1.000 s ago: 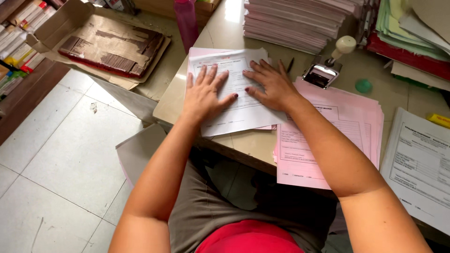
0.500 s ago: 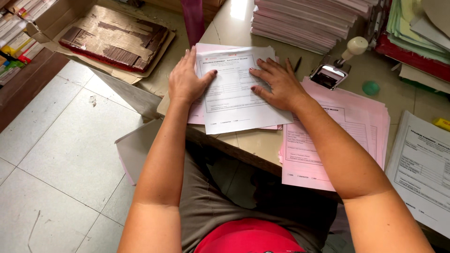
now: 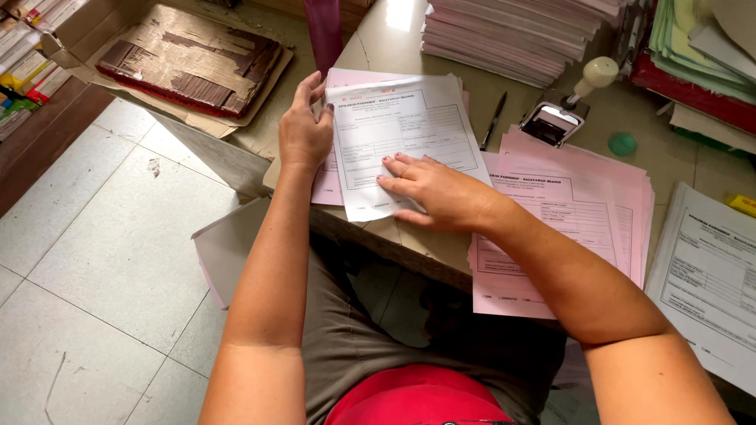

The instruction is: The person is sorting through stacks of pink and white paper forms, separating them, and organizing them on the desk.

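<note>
Sitting at a beige desk (image 3: 394, 35) over a tiled floor (image 3: 94, 260), you have the white form (image 3: 405, 134) at the near left desk edge, on pink sheets. Long axis runs near-far, tilted slightly. Left hand (image 3: 305, 130) pinches its left edge; right hand (image 3: 429, 189) presses flat, fingers spread, gripping nothing. Right: pen (image 3: 494, 120), stamp (image 3: 568, 106), pink form pile (image 3: 575, 212). Far: paper stack (image 3: 512, 27).

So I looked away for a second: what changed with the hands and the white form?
The left hand slid off the top of the white form to its left edge and took hold there. The right hand drew back toward the sheet's near end, staying flat on it. The pink stack, pen and stamp stayed put.
</note>
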